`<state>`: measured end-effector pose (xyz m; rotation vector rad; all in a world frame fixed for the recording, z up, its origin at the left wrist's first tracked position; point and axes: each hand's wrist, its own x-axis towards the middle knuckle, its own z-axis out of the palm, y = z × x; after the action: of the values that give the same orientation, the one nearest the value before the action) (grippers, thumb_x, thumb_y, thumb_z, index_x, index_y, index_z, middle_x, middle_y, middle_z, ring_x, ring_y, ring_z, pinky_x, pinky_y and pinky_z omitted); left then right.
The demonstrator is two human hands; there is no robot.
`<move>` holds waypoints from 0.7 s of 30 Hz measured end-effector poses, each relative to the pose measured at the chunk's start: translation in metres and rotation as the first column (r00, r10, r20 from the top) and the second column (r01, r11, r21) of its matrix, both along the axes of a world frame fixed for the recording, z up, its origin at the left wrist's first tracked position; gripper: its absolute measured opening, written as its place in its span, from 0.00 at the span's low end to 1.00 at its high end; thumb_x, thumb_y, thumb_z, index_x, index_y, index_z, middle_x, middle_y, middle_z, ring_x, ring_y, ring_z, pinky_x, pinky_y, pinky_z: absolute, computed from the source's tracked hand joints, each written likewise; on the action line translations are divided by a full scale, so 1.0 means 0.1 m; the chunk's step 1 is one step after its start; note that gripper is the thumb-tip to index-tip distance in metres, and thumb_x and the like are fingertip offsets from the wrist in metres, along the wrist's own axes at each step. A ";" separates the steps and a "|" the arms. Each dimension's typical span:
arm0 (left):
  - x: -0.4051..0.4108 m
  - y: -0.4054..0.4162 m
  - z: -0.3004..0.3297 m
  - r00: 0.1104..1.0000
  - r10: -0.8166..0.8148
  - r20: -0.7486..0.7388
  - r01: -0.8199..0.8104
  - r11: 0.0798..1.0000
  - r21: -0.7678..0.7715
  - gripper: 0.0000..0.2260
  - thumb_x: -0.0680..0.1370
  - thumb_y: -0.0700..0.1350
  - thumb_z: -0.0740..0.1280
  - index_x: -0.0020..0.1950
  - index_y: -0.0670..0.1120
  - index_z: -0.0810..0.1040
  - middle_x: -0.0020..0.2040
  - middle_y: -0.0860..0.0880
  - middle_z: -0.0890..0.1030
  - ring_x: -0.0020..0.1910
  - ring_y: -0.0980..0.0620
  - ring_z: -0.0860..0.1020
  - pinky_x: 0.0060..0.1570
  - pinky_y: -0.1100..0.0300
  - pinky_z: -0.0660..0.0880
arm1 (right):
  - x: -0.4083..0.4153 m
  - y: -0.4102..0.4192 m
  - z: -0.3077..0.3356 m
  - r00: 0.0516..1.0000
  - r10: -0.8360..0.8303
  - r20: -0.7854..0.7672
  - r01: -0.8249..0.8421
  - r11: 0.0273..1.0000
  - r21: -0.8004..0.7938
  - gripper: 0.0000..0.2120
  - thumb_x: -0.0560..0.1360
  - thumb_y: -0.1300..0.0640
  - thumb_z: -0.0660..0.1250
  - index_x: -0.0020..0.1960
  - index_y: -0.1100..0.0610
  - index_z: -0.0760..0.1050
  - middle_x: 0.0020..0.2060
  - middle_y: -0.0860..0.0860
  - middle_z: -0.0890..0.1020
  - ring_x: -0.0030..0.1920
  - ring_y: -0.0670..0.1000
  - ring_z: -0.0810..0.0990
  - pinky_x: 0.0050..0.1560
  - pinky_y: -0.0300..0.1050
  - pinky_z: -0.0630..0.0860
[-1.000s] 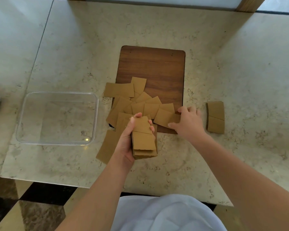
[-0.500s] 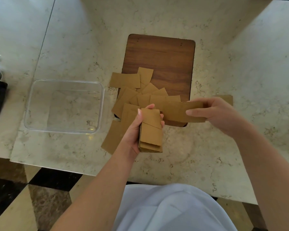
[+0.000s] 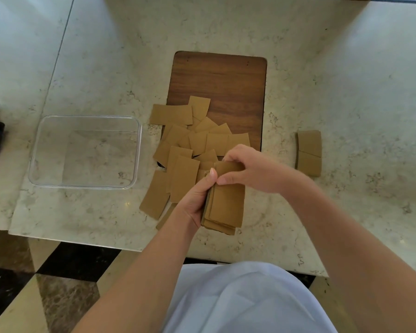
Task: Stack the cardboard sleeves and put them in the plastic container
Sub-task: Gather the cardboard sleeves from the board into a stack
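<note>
The stack of cardboard sleeves (image 3: 226, 203) is held at frame centre, its long axis running top to bottom, clamped from the left by the left hand (image 3: 197, 195) and pressed at its top by the right hand (image 3: 247, 169). The plastic container (image 3: 139, 150) lies empty to the left on the tabletop (image 3: 346, 92), nearer the left hand; loose sleeves (image 3: 185, 150) lie between.

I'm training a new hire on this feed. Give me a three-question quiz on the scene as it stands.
1. True or false: the container already holds sleeves.
2. Which hand supports the stack from its side?
A. left hand
B. right hand
3. Fill in: two sleeves lie apart from the pile, to the ____ of the board.

Key: 1 false, it is empty. 2 A; the right hand rests on the stack's top. 3 right.
</note>
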<state>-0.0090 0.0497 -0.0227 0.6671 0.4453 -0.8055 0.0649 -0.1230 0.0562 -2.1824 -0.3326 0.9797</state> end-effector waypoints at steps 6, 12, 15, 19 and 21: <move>-0.07 -0.12 0.10 0.992 0.117 -0.046 -0.122 0.984 -0.127 0.29 0.65 0.59 0.83 0.61 0.45 0.86 0.58 0.40 0.86 0.52 0.43 0.86 0.48 0.46 0.84 | -0.37 0.12 -0.19 0.960 -0.251 0.122 0.246 0.968 0.057 0.27 0.72 0.35 0.71 0.65 0.46 0.72 0.59 0.44 0.75 0.62 0.46 0.70 0.61 0.49 0.74; -0.03 -0.12 0.13 0.999 0.027 -0.025 -0.028 0.997 -0.070 0.37 0.66 0.60 0.83 0.70 0.45 0.81 0.67 0.37 0.80 0.66 0.37 0.79 0.65 0.38 0.76 | -0.60 -0.02 0.03 0.972 0.008 0.236 -0.006 1.000 -0.013 0.63 0.57 0.19 0.69 0.81 0.45 0.48 0.77 0.41 0.60 0.76 0.43 0.53 0.77 0.51 0.53; 0.00 -0.17 0.14 0.999 -0.028 0.041 0.031 0.997 -0.069 0.42 0.69 0.62 0.80 0.78 0.48 0.71 0.71 0.37 0.76 0.69 0.36 0.74 0.66 0.38 0.73 | -0.69 0.00 0.07 0.950 0.182 0.253 -0.162 0.982 -0.095 0.72 0.52 0.21 0.73 0.81 0.42 0.36 0.79 0.39 0.50 0.78 0.43 0.47 0.76 0.50 0.45; -0.06 -0.26 0.11 0.998 0.046 -0.039 -0.051 0.989 -0.140 0.43 0.69 0.61 0.80 0.79 0.48 0.69 0.71 0.40 0.78 0.70 0.40 0.76 0.69 0.41 0.72 | -0.70 0.04 0.10 0.923 0.238 0.301 -0.189 0.965 -0.184 0.69 0.56 0.30 0.76 0.82 0.47 0.36 0.80 0.45 0.52 0.79 0.51 0.51 0.78 0.56 0.55; -0.06 -0.33 0.16 0.994 0.071 -0.079 -0.083 0.981 -0.173 0.41 0.69 0.63 0.79 0.76 0.46 0.74 0.67 0.40 0.81 0.67 0.42 0.80 0.65 0.45 0.78 | -0.70 0.05 0.12 0.917 0.247 0.313 -0.197 0.963 -0.185 0.66 0.58 0.34 0.75 0.82 0.49 0.38 0.78 0.48 0.57 0.77 0.53 0.56 0.75 0.56 0.63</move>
<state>-0.0149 0.0171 -0.0065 0.4544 0.4571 -0.7874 -0.0048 -0.1181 0.0679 -2.4929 -0.7011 0.7678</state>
